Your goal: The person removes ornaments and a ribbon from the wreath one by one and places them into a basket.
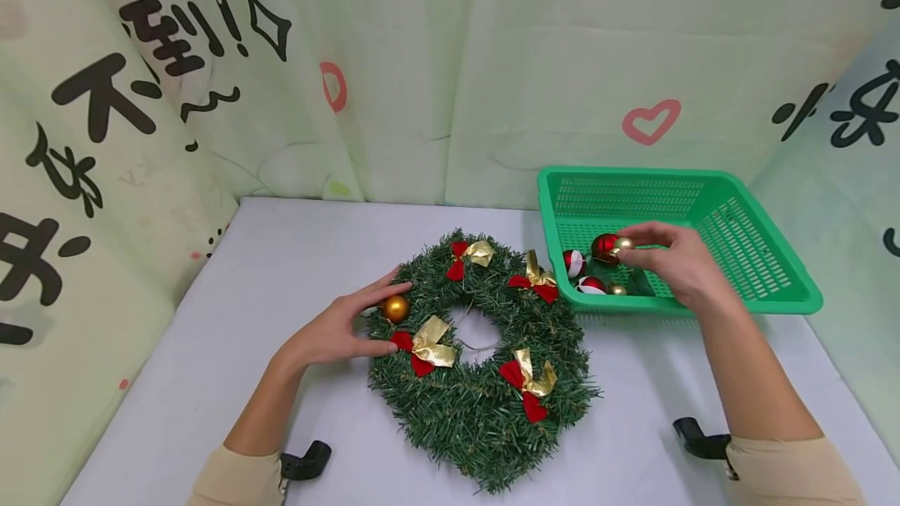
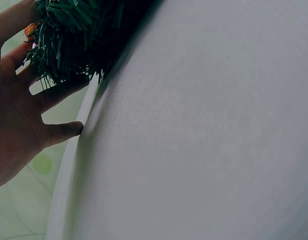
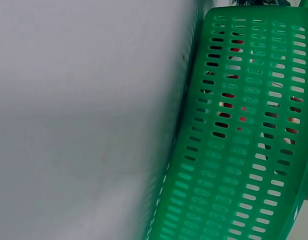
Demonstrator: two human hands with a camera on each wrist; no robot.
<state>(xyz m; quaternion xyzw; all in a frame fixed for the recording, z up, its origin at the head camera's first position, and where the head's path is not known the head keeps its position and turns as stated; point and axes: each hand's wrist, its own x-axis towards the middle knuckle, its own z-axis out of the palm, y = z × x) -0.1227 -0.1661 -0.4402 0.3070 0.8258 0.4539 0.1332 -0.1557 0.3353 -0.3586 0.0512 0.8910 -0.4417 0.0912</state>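
On the table lies a green wreath (image 1: 471, 412) with several red-and-gold bows and one orange-gold ball ornament (image 1: 396, 308). My left hand (image 1: 336, 332) rests at the wreath's left edge, fingers spread and extended around that ball; in the left wrist view the hand (image 2: 16, 112) touches the branches (image 2: 69, 37). Over the green basket (image 1: 745, 304), my right hand (image 1: 671, 256) pinches a small gold ball ornament (image 1: 623, 244) between thumb and fingers. Right behind it is a shiny red ball (image 1: 603, 247). The basket's wall (image 3: 229, 165) hides my right hand in the right wrist view.
Inside the basket's left end lie red-and-white balls (image 1: 591, 285) and another small gold ball (image 1: 618, 290). The basket stands close against the wreath's upper right. A printed curtain (image 1: 492, 84) hangs behind the white table (image 1: 281, 256).
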